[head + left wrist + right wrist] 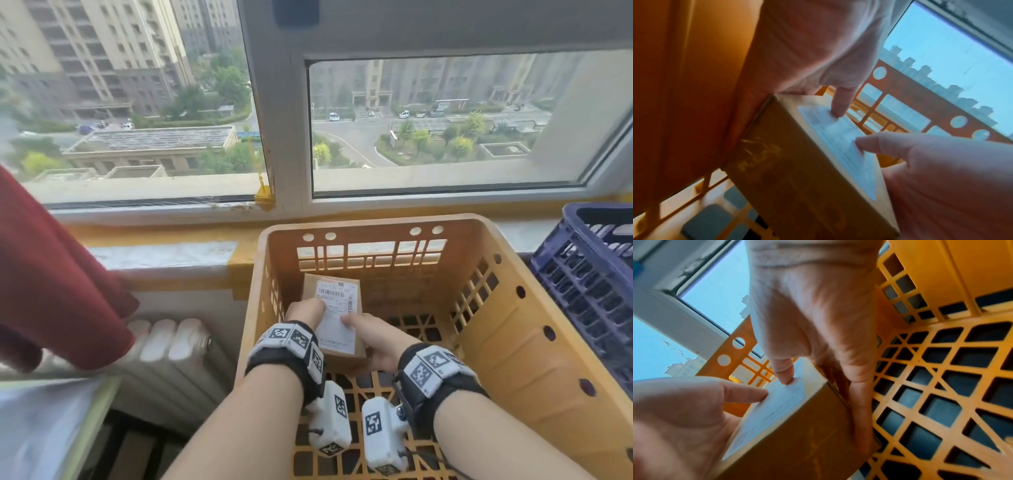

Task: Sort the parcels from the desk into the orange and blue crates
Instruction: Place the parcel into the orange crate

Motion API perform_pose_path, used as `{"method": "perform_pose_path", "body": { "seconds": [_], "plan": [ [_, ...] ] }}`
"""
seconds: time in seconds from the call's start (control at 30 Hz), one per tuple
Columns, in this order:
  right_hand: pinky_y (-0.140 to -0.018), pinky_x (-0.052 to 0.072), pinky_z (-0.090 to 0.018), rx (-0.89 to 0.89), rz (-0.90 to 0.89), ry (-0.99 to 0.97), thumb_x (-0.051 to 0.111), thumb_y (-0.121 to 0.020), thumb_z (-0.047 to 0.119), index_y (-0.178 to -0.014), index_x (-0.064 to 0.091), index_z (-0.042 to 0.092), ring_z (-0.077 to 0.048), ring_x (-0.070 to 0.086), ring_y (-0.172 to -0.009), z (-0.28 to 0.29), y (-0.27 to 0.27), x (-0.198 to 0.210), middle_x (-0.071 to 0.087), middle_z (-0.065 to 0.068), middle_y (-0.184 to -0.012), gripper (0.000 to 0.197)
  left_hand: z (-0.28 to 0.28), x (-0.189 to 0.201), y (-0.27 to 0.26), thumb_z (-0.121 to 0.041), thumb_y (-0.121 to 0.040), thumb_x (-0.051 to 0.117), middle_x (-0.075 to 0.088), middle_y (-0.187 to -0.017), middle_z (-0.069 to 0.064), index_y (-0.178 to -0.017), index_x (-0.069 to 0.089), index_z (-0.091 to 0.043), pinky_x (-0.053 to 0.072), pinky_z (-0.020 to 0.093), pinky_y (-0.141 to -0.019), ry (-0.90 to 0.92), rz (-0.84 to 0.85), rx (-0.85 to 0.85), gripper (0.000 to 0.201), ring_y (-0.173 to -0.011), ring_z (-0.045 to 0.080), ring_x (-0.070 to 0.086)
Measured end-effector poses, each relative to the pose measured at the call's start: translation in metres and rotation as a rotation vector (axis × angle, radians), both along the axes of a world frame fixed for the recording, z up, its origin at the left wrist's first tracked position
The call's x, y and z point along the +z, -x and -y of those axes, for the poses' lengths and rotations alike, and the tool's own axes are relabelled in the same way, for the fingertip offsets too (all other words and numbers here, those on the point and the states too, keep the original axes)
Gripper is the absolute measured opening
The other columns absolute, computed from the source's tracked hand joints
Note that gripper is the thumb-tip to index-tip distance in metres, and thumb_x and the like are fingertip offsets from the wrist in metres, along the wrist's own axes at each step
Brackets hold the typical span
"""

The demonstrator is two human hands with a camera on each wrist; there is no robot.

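Note:
A brown cardboard parcel with a white shipping label is inside the orange crate, near its far left corner. Both hands hold it from opposite sides. My left hand grips the left side, its thumb pressing on the label. My right hand grips the right side, thumb on the label and fingers down the parcel's side wall. I cannot tell whether the parcel touches the crate's lattice floor.
The blue crate stands right of the orange one, partly cut off by the frame. A window sill and window run behind both crates. A white radiator and a red cloth are to the left.

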State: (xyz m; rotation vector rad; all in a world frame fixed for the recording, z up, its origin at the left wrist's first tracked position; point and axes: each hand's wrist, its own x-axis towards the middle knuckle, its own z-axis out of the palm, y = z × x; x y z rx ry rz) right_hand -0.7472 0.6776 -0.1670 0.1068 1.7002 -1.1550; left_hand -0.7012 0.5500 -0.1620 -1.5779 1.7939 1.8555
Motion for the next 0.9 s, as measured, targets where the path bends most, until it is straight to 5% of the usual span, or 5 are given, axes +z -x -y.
{"method": "perform_pose_path", "body": {
  "seconds": [0.13, 0.27, 0.37, 0.63, 0.9],
  "plan": [
    [-0.093, 0.053, -0.056, 0.045, -0.027, -0.007, 0.047, -0.102, 0.025, -0.135, 0.046, 0.014, -0.031, 0.064, -0.108, 0.005, -0.004, -0.019, 0.067, -0.011, -0.12, 0.035, -0.003, -0.018, -0.006, -0.033, -0.097, 0.051, 0.059, -0.125, 0.014, -0.137, 0.041, -0.005, 0.051, 0.033, -0.079, 0.128, 0.093, 0.005, 0.049, -0.108, 0.029, 0.062],
    [-0.095, 0.054, -0.051, 0.104, -0.101, -0.042, 0.051, -0.096, 0.018, -0.131, 0.047, 0.016, -0.027, 0.065, -0.105, 0.005, -0.011, -0.03, 0.066, -0.008, -0.118, 0.035, -0.008, -0.028, -0.01, -0.022, -0.098, 0.049, 0.049, -0.138, 0.015, -0.142, 0.036, 0.0, 0.041, 0.032, -0.104, 0.246, 0.191, -0.064, 0.051, -0.128, 0.029, 0.049],
    [-0.096, 0.053, -0.049, 0.095, -0.131, -0.021, 0.053, -0.093, 0.007, -0.129, 0.044, 0.011, -0.026, 0.062, -0.106, 0.005, -0.016, -0.034, 0.062, -0.006, -0.117, 0.037, -0.014, -0.025, -0.013, -0.011, -0.094, 0.051, 0.04, -0.148, 0.011, -0.15, 0.019, -0.01, 0.035, 0.036, -0.111, 0.382, 0.232, -0.043, 0.065, -0.134, 0.028, 0.043],
    [-0.09, 0.057, -0.043, 0.184, -0.396, -0.013, 0.051, -0.092, -0.005, -0.155, 0.026, 0.023, -0.023, 0.061, -0.111, 0.0, -0.018, -0.026, 0.048, -0.008, -0.145, 0.074, -0.024, -0.017, -0.024, -0.001, -0.087, 0.056, 0.047, -0.142, 0.007, -0.136, 0.049, -0.013, 0.047, 0.035, -0.1, 0.603, 0.169, -0.211, 0.052, -0.123, 0.027, 0.052],
    [-0.102, 0.051, -0.039, 0.572, -0.763, -0.213, 0.056, -0.088, 0.001, -0.154, 0.031, 0.03, -0.024, 0.056, -0.125, 0.013, -0.013, -0.023, 0.041, -0.003, -0.155, 0.076, -0.024, -0.017, -0.025, -0.004, -0.091, 0.054, 0.048, -0.139, 0.007, -0.139, 0.048, -0.017, 0.046, 0.037, -0.1, 0.673, 0.281, -0.419, 0.05, -0.124, 0.026, 0.05]
  ]
}}
